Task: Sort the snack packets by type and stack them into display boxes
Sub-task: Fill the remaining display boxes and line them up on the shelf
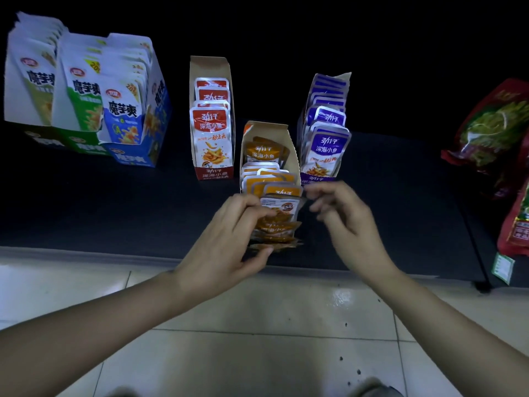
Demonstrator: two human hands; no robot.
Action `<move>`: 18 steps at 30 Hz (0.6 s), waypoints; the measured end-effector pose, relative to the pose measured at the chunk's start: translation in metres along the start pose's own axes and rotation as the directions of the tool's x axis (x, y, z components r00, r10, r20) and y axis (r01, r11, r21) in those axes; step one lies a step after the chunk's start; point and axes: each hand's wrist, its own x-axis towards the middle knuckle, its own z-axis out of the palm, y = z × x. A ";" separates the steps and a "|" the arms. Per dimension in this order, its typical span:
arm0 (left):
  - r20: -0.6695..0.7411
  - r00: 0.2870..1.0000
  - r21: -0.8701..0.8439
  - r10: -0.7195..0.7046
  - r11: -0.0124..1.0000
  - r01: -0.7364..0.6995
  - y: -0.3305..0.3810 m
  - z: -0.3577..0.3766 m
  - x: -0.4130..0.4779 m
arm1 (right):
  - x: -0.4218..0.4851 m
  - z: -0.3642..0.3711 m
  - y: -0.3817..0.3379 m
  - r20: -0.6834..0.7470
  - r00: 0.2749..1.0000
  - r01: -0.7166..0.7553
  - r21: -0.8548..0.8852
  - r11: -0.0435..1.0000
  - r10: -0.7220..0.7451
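Observation:
An orange display box (pixel 292 150) stands on the dark shelf (pixel 114 213), partly filled with orange fish-snack packets (pixel 264 153). My left hand (pixel 229 239) grips a stack of orange packets (pixel 279 217) at the box's front end, thumb under the stack. My right hand (pixel 343 216) hovers just right of the stack with its fingers loosely bent and nothing in them. A red display box (pixel 211 171) with red packets stands to the left. A purple display box (pixel 315 179) with purple packets stands to the right.
Large white, green and blue snack boxes (pixel 131 156) fill the shelf's left end. Red bags (pixel 492 133) hang or lie at the right edge. The shelf's front edge runs above a tiled floor (pixel 257 339).

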 end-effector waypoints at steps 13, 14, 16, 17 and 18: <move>-0.053 0.998 -0.066 -0.038 0.997 0.034 0.002 0.000 -0.003 | 0.054 0.002 -0.008 0.210 0.965 0.239 -0.439 0.866 -0.160; -0.051 0.998 -0.071 -0.043 0.997 0.040 0.002 0.000 -0.003 | 0.054 -0.001 -0.008 0.189 0.965 0.250 -0.453 0.856 -0.182; -0.055 0.996 -0.090 -0.063 0.994 0.058 0.001 0.000 -0.004 | 0.053 -0.006 -0.009 0.161 0.963 0.265 -0.466 0.844 -0.214; -0.057 0.996 -0.100 -0.071 0.993 0.065 0.001 0.001 -0.004 | 0.052 -0.008 -0.009 0.157 0.960 0.278 -0.475 0.835 -0.230; -0.059 0.996 -0.107 -0.073 0.992 0.067 0.001 0.001 -0.004 | 0.051 -0.010 -0.011 0.145 0.958 0.286 -0.478 0.831 -0.246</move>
